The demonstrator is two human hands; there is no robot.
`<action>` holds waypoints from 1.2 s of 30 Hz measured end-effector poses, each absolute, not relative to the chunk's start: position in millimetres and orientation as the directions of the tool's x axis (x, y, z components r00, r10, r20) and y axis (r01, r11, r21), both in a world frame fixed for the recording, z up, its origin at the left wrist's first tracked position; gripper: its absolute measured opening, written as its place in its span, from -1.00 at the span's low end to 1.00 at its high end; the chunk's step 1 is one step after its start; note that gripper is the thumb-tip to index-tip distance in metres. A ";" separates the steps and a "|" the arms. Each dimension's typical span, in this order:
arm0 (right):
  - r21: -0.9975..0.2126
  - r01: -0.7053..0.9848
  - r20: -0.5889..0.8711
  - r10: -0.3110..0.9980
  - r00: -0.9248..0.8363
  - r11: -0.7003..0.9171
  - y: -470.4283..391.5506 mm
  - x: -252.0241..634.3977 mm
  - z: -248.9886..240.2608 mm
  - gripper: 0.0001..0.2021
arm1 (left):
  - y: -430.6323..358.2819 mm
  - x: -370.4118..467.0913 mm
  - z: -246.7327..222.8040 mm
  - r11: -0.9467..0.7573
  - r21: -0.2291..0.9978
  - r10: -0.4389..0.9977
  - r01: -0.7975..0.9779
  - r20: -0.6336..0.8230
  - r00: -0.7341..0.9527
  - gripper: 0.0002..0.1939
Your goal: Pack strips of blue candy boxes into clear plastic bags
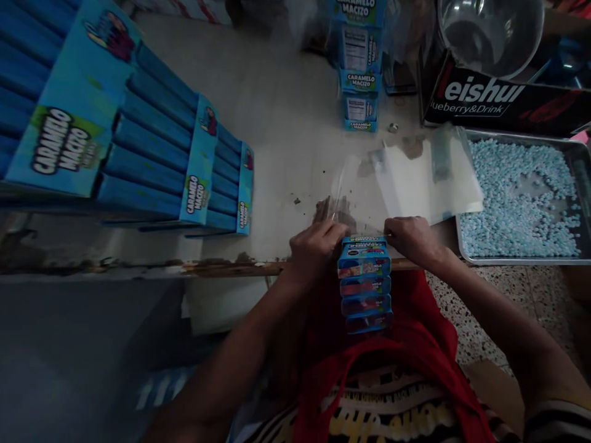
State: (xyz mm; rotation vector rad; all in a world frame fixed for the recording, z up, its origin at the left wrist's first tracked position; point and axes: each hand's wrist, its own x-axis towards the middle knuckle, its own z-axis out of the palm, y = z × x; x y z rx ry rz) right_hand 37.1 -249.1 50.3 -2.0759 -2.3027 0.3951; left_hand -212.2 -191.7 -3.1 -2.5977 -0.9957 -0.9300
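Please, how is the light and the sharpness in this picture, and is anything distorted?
Head view: dim, darkest at bottom left; the table is brightest; wide-lens bending at the edges; both hands, left hand and right hand, on the stack of boxes, fairly sharp.

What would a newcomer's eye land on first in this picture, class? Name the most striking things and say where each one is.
At the table's near edge, the left hand and right hand grip a stack of small blue candy boxes from either side, with clear film lying just beyond. Big blue display cartons marked Caramelo Macizo fill the left, and a metal tray of pale blue candies sits at the right.
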 end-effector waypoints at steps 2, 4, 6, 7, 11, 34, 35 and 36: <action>-0.194 0.980 -0.139 0.988 -0.064 0.036 -252.8 34.7 57.0 -0.93 | -196.2 -215.7 19.6 -0.722 0.150 0.627 0.675 0.553 0.548 -0.80; -0.201 0.979 -0.115 0.992 -0.057 0.033 -259.4 31.2 69.4 -0.89 | -203.6 -218.8 48.2 -0.703 0.234 0.686 0.672 0.473 0.553 -0.89; -0.231 0.971 -0.047 0.996 -0.078 0.065 -272.3 25.5 83.3 -0.86 | -216.4 -221.1 73.4 -0.687 0.278 0.713 0.672 0.437 0.548 -0.95; -0.250 0.965 0.015 0.997 -0.077 0.078 -281.0 21.5 89.1 -0.85 | -224.6 -221.6 82.3 -0.680 0.283 0.717 0.676 0.452 0.531 -0.95; -0.380 0.925 0.267 0.959 0.093 0.017 -315.8 0.4 96.7 -0.82 | -257.2 -216.9 90.5 -0.611 0.261 0.711 0.747 0.596 0.373 -0.91; -0.944 0.329 0.141 0.864 0.484 -0.030 -336.4 -14.2 84.4 -0.95 | -283.1 -197.4 101.6 -0.485 0.241 0.743 0.841 0.621 0.250 -0.80; -0.906 0.423 0.237 0.835 0.497 0.006 -337.0 -16.7 84.2 -0.92 | -283.9 -197.0 101.8 -0.475 0.222 0.741 0.852 0.623 0.250 -0.79; -0.836 0.547 0.366 0.791 0.490 0.047 -338.0 -19.2 83.0 -0.86 | -283.7 -195.8 100.1 -0.466 0.210 0.734 0.860 0.634 0.243 -0.78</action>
